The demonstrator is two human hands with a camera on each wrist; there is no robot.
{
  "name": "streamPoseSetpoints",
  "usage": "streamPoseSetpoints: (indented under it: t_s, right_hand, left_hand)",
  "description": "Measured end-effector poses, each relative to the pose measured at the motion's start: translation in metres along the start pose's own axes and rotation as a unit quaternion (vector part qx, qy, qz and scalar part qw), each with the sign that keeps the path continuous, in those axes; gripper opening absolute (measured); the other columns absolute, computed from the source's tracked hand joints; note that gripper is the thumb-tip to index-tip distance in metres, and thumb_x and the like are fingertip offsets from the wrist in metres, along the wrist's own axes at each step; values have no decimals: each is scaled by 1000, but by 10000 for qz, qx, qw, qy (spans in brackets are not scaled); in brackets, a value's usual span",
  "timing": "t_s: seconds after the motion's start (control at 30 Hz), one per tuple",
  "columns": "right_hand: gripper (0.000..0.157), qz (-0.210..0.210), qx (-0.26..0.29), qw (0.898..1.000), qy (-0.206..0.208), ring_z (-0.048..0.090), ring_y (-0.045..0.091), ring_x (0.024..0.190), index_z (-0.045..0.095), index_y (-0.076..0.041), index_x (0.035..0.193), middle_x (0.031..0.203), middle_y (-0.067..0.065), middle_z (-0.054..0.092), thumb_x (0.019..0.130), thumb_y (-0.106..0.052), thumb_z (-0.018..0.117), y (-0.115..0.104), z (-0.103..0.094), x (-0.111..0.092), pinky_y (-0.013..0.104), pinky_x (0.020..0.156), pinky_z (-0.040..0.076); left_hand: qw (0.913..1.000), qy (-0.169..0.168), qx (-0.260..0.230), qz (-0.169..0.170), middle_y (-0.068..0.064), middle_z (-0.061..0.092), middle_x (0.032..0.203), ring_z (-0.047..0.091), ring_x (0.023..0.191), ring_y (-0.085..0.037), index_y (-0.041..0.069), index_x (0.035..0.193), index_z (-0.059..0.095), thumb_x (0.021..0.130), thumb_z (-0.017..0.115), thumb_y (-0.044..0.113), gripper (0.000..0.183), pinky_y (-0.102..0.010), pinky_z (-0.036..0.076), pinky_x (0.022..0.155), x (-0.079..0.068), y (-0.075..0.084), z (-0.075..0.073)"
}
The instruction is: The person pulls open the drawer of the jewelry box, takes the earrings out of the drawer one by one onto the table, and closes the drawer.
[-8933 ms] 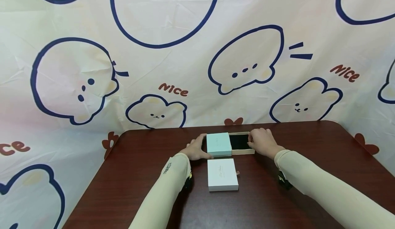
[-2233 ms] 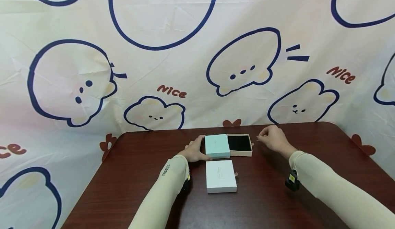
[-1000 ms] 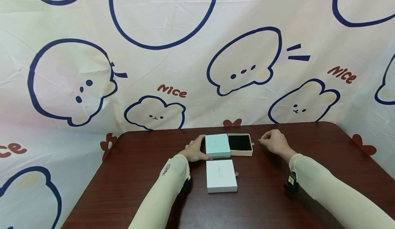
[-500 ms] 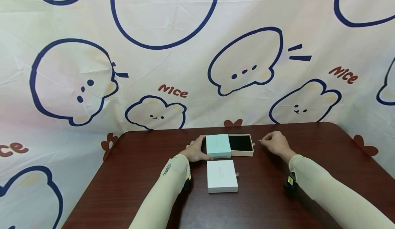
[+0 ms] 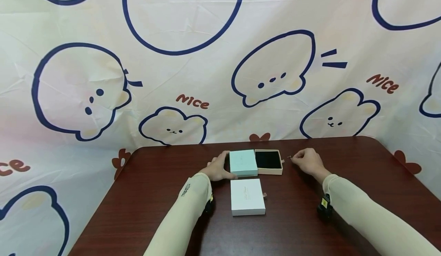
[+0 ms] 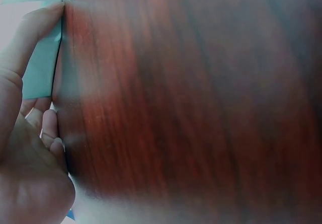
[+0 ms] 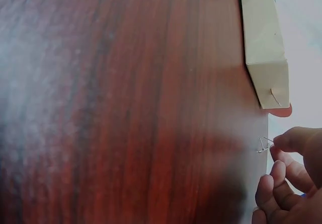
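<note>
My left hand (image 5: 218,169) holds the light blue box sleeve (image 5: 242,162) at its left end, thumb along the front edge and fingers behind. From the sleeve's right side a cream drawer (image 5: 270,172) sticks out, with a black insert (image 5: 268,159) inside and a small ribbon tab on its right end. Just right of the drawer, my right hand (image 5: 307,161) pinches a small thin metal piece (image 7: 261,149) between thumb and index finger. That piece looks wire-like with a short crosspiece; its exact kind I cannot tell. The other right fingers are loosely curled.
A closed white box (image 5: 247,196) with faint lettering lies in front of the blue one, a pinkish tab (image 5: 265,195) at its right side. The dark wood table (image 5: 165,187) ends at a cartoon-print cloth (image 5: 220,76) hung behind it.
Earlier my right hand was at the drawer's right end; it has since moved right and now pinches the thin metal piece. Lately it has dipped slightly. My left hand stays on the blue sleeve.
</note>
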State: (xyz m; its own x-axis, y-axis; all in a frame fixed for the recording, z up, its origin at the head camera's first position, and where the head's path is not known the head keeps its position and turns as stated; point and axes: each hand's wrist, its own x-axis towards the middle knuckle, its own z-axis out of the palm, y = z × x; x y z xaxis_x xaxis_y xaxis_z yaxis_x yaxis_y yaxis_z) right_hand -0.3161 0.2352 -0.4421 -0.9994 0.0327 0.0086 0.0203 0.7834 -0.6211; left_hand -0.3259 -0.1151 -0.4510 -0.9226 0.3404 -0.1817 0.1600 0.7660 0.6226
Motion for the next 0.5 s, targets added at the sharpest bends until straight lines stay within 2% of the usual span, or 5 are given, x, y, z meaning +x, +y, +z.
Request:
streamPoseSetpoints:
  t_s: [0.5]
  right_hand:
    - [19, -54, 10, 10000, 51, 59, 21, 78, 77, -1, 87, 87, 10, 73, 91, -15, 65, 3, 3, -2, 30, 68, 43]
  left_hand:
    - [10000, -13, 11, 20, -13, 32, 162, 32, 144, -45, 20, 161, 20, 81, 83, 42, 104, -60, 33, 112, 0, -1, 0]
